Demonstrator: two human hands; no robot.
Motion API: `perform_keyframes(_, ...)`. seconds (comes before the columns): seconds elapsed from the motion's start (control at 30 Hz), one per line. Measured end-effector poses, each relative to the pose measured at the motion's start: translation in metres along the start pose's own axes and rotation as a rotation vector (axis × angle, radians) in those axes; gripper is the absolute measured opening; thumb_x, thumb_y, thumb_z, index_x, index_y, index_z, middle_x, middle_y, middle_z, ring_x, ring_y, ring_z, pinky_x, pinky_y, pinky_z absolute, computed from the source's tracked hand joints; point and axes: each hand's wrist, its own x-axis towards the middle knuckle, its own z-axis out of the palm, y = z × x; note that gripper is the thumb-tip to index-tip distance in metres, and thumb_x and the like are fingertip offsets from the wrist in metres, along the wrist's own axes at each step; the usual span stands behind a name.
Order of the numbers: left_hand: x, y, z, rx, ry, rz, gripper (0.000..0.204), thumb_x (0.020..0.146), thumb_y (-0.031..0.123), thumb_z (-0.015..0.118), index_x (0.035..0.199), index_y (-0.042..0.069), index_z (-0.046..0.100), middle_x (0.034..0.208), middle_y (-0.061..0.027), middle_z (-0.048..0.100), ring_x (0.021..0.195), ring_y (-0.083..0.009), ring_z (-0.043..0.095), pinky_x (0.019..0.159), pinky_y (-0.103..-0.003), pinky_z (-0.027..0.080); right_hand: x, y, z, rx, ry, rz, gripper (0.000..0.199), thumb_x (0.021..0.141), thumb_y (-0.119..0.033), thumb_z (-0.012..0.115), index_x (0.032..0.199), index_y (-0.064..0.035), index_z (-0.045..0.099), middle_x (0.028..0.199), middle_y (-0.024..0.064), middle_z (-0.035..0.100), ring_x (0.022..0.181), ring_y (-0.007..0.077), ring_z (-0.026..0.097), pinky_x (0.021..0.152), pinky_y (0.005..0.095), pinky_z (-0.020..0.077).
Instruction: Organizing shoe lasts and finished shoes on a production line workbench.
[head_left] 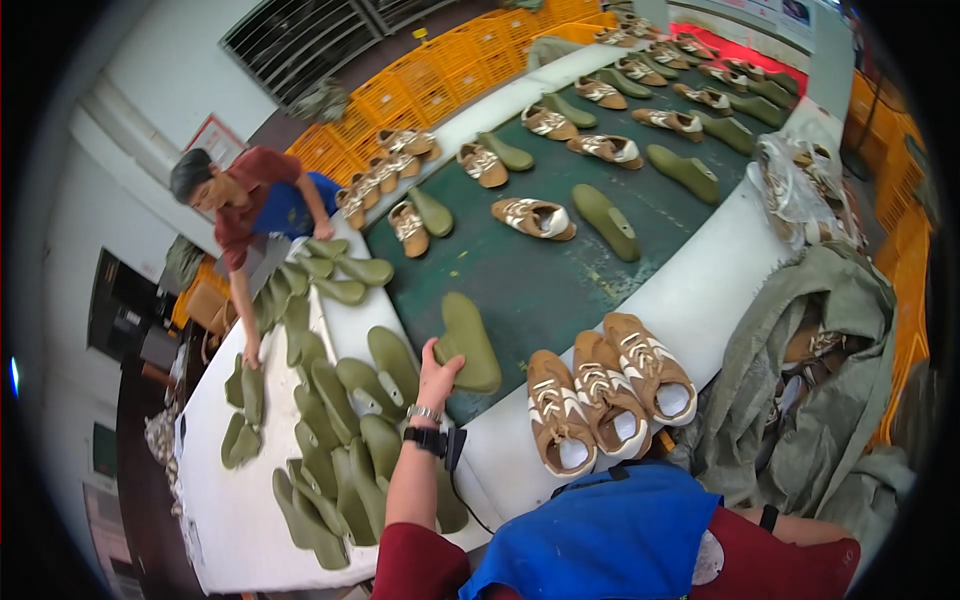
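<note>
My left hand (436,376) is closed round a green shoe last (466,340), held up over the near left edge of the green conveyor belt (455,270). A wristwatch and a black strap with a small device sit on that wrist. Just left of the hand, a pile of green shoe lasts (340,400) covers much of the white table (235,520). Right of it, three brown and white sneakers (603,385) stand side by side on the white ledge. My right forearm (800,527) points out to the right, and its hand cannot be seen.
Sneakers and lasts lie in rows along the belt. Across the table, a co-worker (250,205) reaches among the lasts. Orange crates (400,90) line the far side; grey-green cloth (800,400) and a plastic bag with shoes (800,190) are at the right.
</note>
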Motion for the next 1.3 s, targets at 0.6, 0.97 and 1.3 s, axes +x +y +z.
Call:
perform_keyframes(0.6,0.036,-0.023,0.106,0.452,-0.331,0.182,0.079,0.079,0.024,0.063,0.138,0.010,0.013,0.082,-0.0150,0.063,0.067,-0.0246,0.062,0.060,-0.033,0.051,-0.073,-0.044,0.040,0.261,0.050,0.186,0.019,0.069,-0.023,0.059,0.068,-0.0053,0.064,0.060,0.0172,0.058,0.053,0.0332,0.056,0.050,0.0411,0.0437)
perform_keyframes(0.97,-0.142,0.012,0.094,0.453,-0.399,0.752,0.051,0.072,0.011,0.067,0.118,0.000,0.048,0.115,-0.0209,0.051,0.107,-0.0360,0.048,0.092,-0.039,0.040,0.027,0.008,-0.045,-0.311,0.550,0.416,0.028,0.070,-0.024,0.068,0.092,-0.0091,0.063,0.087,0.0110,0.058,0.077,0.0291,0.061,0.065,0.0396,0.0492)
perform_keyframes(1.3,-0.160,0.123,0.089,0.389,-0.038,0.972,0.052,0.070,0.020,0.070,0.115,0.002,0.049,0.106,-0.0187,0.050,0.091,-0.0349,0.053,0.077,-0.039,0.046,0.062,-0.140,-0.069,-0.576,1.000,0.047,0.018,0.073,-0.025,0.060,0.082,-0.0108,0.054,0.064,0.0082,0.053,0.054,0.0209,0.058,0.038,0.0337,0.0429)
